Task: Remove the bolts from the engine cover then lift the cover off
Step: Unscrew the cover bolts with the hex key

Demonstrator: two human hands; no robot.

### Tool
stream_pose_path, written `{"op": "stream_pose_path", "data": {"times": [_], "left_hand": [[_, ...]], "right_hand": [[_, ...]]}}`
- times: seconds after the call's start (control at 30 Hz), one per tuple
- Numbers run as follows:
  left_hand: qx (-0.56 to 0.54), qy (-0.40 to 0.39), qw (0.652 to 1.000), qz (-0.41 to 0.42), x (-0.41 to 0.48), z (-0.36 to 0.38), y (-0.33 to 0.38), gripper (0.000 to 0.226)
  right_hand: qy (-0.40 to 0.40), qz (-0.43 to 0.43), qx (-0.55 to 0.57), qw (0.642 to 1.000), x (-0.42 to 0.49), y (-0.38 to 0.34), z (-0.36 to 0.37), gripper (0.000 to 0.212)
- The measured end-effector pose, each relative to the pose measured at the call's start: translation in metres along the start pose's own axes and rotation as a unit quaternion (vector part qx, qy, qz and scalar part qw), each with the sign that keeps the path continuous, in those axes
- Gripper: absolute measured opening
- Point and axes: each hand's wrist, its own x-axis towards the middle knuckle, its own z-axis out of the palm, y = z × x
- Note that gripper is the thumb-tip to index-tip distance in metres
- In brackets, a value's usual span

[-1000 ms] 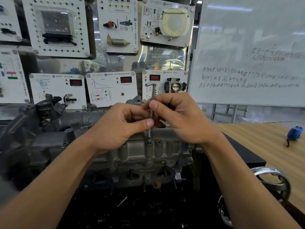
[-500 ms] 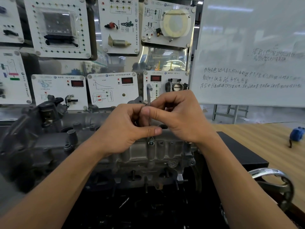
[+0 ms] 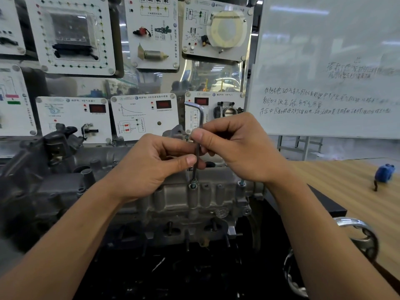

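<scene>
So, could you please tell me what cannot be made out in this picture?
Head view:
- Hex key: its mid shaft is hidden by fingers of the left hand and right hand.
- Bolt: too small to judge how loose it is.
- Engine cover: its top is hidden behind both hands.
- Whiteboard: the writing is blurred.

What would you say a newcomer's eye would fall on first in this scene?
Dead centre, the left hand and right hand pinch an L-shaped hex key standing in a bolt on the grey engine cover. White training panels hang behind; a handwritten whiteboard fills the upper right, above a wooden table.
</scene>
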Motion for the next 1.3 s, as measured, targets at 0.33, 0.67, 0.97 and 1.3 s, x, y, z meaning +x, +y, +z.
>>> {"op": "stream_pose_path", "data": {"times": [0.33, 0.67, 0.97, 1.3], "left_hand": [[0.026, 0.065, 0.998, 0.0, 0.001, -0.003, -0.005, 0.017], [0.01, -0.062, 0.998, 0.0, -0.001, -0.001, -0.001, 0.022], [0.059, 0.063, 0.995, 0.041, 0.001, 0.004, -0.005, 0.03], [0.055, 0.019, 0.998, 0.021, 0.008, 0.0, -0.006, 0.025]], "right_hand": [[0.117, 0.01, 0.069, 0.991, 0.003, 0.0, 0.012, 0.011], [-0.011, -0.014, 0.086, 0.996, 0.003, 0.003, 0.003, 0.02], [0.012, -0.023, 0.052, 0.998, 0.002, -0.003, 0.007, 0.016], [0.066, 0.011, 0.073, 0.995, 0.004, -0.006, 0.018, 0.017]]}}
